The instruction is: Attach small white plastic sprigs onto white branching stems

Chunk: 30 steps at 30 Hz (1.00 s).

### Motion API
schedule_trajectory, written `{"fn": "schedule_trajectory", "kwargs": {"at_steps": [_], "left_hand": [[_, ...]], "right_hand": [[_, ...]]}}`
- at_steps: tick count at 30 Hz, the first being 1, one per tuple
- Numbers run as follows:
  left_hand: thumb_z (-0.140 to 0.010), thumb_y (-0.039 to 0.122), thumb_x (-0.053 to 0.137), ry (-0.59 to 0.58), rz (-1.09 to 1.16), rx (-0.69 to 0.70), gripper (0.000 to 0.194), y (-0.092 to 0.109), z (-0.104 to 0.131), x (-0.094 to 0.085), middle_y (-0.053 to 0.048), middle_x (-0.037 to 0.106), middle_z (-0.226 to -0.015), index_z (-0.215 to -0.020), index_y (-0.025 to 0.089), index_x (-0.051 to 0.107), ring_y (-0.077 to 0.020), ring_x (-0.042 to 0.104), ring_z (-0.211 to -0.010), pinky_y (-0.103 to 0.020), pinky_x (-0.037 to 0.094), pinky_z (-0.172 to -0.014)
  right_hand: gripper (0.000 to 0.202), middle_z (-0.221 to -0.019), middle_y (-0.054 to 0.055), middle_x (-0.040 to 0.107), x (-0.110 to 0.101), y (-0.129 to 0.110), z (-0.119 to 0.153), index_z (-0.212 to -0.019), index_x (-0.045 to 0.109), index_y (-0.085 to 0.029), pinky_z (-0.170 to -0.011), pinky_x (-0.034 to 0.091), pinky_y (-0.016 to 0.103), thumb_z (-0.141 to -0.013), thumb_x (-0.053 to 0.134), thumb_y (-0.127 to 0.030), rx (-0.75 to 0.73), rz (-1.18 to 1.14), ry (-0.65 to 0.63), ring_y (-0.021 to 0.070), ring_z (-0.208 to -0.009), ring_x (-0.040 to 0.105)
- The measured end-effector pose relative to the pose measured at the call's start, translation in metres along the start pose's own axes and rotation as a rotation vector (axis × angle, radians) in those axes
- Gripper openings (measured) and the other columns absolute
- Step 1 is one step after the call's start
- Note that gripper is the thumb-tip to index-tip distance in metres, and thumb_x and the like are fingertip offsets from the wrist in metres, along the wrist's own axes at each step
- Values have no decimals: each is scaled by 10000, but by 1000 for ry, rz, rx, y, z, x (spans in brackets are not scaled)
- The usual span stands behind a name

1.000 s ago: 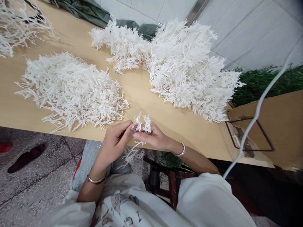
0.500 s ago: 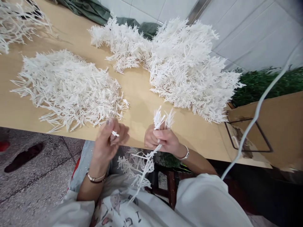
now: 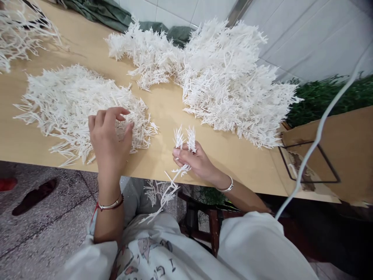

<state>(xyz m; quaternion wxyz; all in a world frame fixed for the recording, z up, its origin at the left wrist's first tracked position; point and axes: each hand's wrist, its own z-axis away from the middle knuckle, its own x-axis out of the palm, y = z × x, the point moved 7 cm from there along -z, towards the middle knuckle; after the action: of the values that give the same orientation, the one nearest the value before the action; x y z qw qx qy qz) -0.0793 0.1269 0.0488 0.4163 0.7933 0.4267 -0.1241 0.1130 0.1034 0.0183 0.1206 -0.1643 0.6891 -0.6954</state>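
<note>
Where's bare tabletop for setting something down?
Bare table shows between the pile beneath the left hand and the large right pile, and between that right pile and the right forearm. Crowded: both piles, and the back centre beside the green cloth.

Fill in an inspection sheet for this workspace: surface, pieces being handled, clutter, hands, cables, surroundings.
Surface: pale brown table, bare between the piles.
Pieces: white sprigs pinched upright, branched stems hanging below; left pile and larger right pile of white pieces.
Clutter: green cloth along the back edge.
Left hand: fingers spread at the left pile; contact unclear.
Right hand: thumb and fingers shut on the sprigs.
Cables: white cord crossing the view at right; its ends are not seen.
Surroundings: tiled wall, cardboard and greenery at right, dark shoe on the speckled floor.
</note>
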Motion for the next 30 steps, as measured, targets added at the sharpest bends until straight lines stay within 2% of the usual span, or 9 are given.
{"fn": "schedule_trajectory", "kwargs": {"at_steps": [4, 5, 8, 11, 15, 19, 23, 27, 30], "left_hand": [[-865, 315, 572, 88, 96, 16, 136, 21, 10, -8, -61, 602, -884, -940, 209, 613, -218, 519, -843, -394, 399, -747], [-881, 333, 546, 67, 178, 23, 134, 28, 13, -7, -53, 598, -851, -890, 209, 596, -197, 512, -789, -374, 395, -712], [-855, 406, 571, -136, 478, 76, 218, 56, 24, 4, -19, 544, -730, -764, 216, 513, -153, 463, -650, -319, 360, -600], [-779, 408, 674, -320, 596, 77, 318, 72, 36, 16, 16, 451, -642, -692, 215, 437, -134, 412, -591, -295, 306, -541], [-931, 297, 476, -428, 661, -19, 352, 67, 44, 25, 33, 339, -572, -624, 197, 336, -110, 330, -530, -283, 256, -507], [-959, 326, 421, -520, 825, -84, 350, 58, 51, 29, 39, 309, -574, -642, 193, 356, -99, 293, -515, -263, 249, -480], [-944, 348, 455, -490, 885, -134, 354, 51, 53, 28, 38, 326, -570, -632, 191, 396, -100, 287, -514, -262, 241, -476], [-946, 388, 425, -464, 823, -142, 376, 50, 57, 30, 41, 325, -546, -629, 192, 382, -100, 311, -501, -263, 248, -482], [-855, 412, 584, -423, 711, -131, 371, 51, 60, 30, 58, 300, -531, -629, 188, 393, -87, 285, -490, -253, 217, -473]], "right_hand": [[473, -527, -79, 271, 4, -9, 2, -571, 275, -200, -472, 235, 227, -837, 618, -387, -55, 193, -4, 53, -476, 265], [473, -518, -77, 278, 5, -11, 2, -557, 278, -197, -473, 234, 228, -844, 609, -378, -63, 230, -6, 52, -473, 261], [423, -525, -65, 326, 8, -14, 2, -555, 352, -186, -483, 262, 226, -838, 611, -365, -75, 272, 0, 56, -483, 283], [355, -571, -51, 361, 10, -13, 2, -597, 415, -180, -514, 305, 225, -794, 656, -350, -78, 293, -34, 73, -534, 339], [336, -573, -54, 341, 14, -14, 4, -595, 392, -182, -505, 291, 215, -825, 612, -289, -64, 295, -112, 65, -522, 309], [254, -577, -51, 395, 22, -21, 6, -632, 451, -176, -516, 296, 211, -856, 568, -210, -146, 319, -186, 66, -518, 341], [248, -554, -57, 371, 19, -27, 7, -643, 456, -177, -502, 267, 219, -871, 545, -214, -281, 448, -120, 69, -497, 337], [214, -587, -48, 411, 16, -29, 7, -681, 469, -176, -521, 291, 218, -886, 517, -216, -331, 532, -53, 76, -520, 367], [174, -596, -49, 435, 18, -29, 8, -694, 475, -172, -506, 286, 211, -854, 541, -180, -344, 556, -66, 70, -511, 362]]}}
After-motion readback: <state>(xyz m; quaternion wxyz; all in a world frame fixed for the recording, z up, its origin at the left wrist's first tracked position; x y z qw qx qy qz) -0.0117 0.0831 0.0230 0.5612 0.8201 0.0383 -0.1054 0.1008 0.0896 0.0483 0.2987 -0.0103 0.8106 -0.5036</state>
